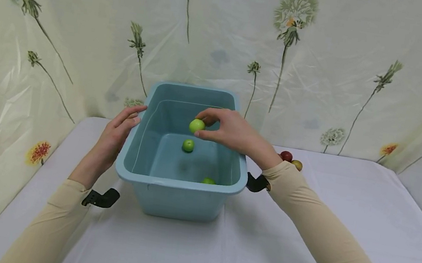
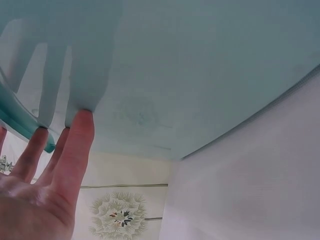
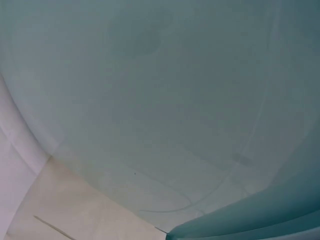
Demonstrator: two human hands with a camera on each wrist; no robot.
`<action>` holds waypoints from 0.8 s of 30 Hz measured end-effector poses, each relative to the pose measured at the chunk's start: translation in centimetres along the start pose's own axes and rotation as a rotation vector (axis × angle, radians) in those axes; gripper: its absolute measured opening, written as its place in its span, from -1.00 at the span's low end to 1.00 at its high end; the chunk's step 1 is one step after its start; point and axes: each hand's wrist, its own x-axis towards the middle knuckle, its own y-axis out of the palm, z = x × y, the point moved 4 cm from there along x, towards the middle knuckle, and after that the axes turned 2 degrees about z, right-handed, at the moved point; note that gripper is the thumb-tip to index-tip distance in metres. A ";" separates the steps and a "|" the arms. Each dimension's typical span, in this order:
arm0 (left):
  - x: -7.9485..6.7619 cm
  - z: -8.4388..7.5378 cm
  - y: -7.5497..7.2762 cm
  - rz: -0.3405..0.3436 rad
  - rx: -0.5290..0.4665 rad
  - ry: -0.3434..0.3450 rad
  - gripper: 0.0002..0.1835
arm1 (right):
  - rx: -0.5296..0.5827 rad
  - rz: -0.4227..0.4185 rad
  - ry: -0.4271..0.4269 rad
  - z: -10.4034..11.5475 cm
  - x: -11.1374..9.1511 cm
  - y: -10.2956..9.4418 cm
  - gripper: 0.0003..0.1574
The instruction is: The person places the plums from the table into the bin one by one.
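Pinching a green fruit point(image 1: 196, 126) with the right hand point(image 1: 231, 131), over a blue tub point(image 1: 179, 202). Touching the tub's outer side with the straight-fingered left hand point(image 1: 114, 137). Working at a white table point(image 1: 387, 223), backed by a flowered sheet point(image 1: 220, 18).

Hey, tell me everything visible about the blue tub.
The blue tub looks plastic: deep, open on top, with rounded corners and a wide rim. It stands upright on a white tabletop. Two green fruits lie inside. The left hand touches its outer wall; the right hand holds another fruit over its floor.
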 end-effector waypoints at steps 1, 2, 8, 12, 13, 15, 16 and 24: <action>0.0 0.0 0.0 -0.001 -0.001 0.001 -0.50 | -0.004 0.003 0.003 -0.1 0.0 0.0 -0.48; 0.0 0.0 0.0 -0.002 0.000 0.001 -0.50 | -0.006 0.006 0.005 -0.1 0.0 0.1 -0.48; 0.0 0.1 0.1 -0.006 0.012 0.000 -0.50 | 0.004 0.017 0.012 -0.2 -0.1 0.1 -0.44; 0.0 0.1 0.1 -0.011 0.020 -0.006 -0.50 | 0.027 0.001 -0.003 -0.3 -0.3 0.0 -0.45; 0.0 0.1 0.1 -0.012 0.020 -0.008 -0.50 | 0.036 -0.005 -0.011 -0.3 -0.4 -0.1 -0.46; 0.0 0.0 0.1 -0.011 0.018 -0.010 -0.50 | 0.048 -0.020 -0.026 -0.4 -0.6 -0.2 -0.47; 0.0 0.1 0.2 -0.009 0.015 -0.010 -0.50 | 0.053 -0.027 -0.034 -0.4 -0.7 -0.3 -0.47; 0.0 0.1 0.1 -0.007 -0.010 0.004 -0.51 | 0.113 -0.149 -0.109 -0.6 -1.7 -1.4 -0.55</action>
